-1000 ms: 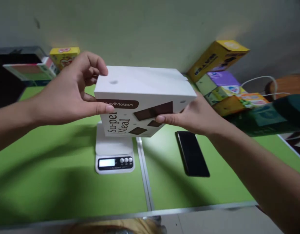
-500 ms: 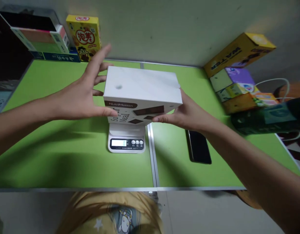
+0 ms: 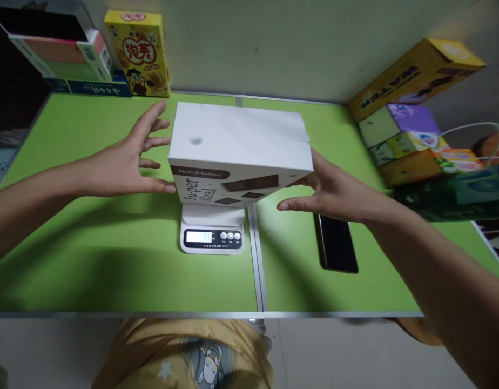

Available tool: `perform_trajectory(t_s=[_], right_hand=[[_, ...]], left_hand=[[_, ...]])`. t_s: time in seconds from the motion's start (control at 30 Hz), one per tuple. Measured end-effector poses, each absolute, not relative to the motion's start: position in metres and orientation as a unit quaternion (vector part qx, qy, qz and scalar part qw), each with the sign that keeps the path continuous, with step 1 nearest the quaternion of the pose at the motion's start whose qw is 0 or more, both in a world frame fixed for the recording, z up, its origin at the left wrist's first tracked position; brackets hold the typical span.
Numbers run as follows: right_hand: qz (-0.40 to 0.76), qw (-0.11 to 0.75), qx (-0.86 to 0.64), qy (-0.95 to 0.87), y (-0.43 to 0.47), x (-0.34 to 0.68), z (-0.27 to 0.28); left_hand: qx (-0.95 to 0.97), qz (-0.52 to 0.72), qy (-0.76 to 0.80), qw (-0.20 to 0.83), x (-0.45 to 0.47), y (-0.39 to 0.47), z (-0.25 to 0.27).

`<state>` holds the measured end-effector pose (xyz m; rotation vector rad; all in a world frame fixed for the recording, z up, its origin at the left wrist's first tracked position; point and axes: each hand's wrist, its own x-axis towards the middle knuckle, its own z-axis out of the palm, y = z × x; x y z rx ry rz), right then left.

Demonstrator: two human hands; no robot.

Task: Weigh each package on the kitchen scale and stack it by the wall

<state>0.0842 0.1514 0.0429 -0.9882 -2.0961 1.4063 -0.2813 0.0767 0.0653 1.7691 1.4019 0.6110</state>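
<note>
A white box printed "NutriMotion Super Meal" (image 3: 239, 138) stands upright on a small white digital kitchen scale (image 3: 212, 237), whose lit display shows digits I cannot read surely. My left hand (image 3: 132, 162) is open beside the box's left side, fingers spread, with a narrow gap to it. At the box's right side, my right hand (image 3: 326, 189) is open too, thumb stretched out and away from the front face. Some of its fingers are hidden behind the box, so whether they touch it cannot be told.
A black phone (image 3: 337, 243) lies on the green table (image 3: 123, 281) at right. Snack boxes (image 3: 140, 54) and other boxes (image 3: 67, 56) line the back left. A yellow "WATER" box (image 3: 415, 75), smaller cartons (image 3: 399, 140) and a dark green bottle (image 3: 447, 195) sit at right.
Both hands have opened away from the box, the left moving left and the right moving right. My right thumb has left the front face. The scale's reading has changed.
</note>
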Motion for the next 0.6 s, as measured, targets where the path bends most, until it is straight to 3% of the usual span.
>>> perform_trajectory(t_s=[0.23, 0.4, 0.6], right_hand=[[0.409, 0.195, -0.310, -0.836, 0.148, 0.066, 0.050], [0.331, 0.205, -0.293, -0.873, 0.147, 0.043, 0.053], [0.282, 0.287, -0.293, -0.867, 0.161, -0.005, 0.070]], left_hand=[[0.710, 0.218, 0.541, 0.395, -0.265, 0.071, 0.055], [0.700, 0.315, 0.454, 0.452, -0.251, 0.075, 0.046], [0.627, 0.421, 0.474, 0.452, -0.280, 0.080, 0.053]])
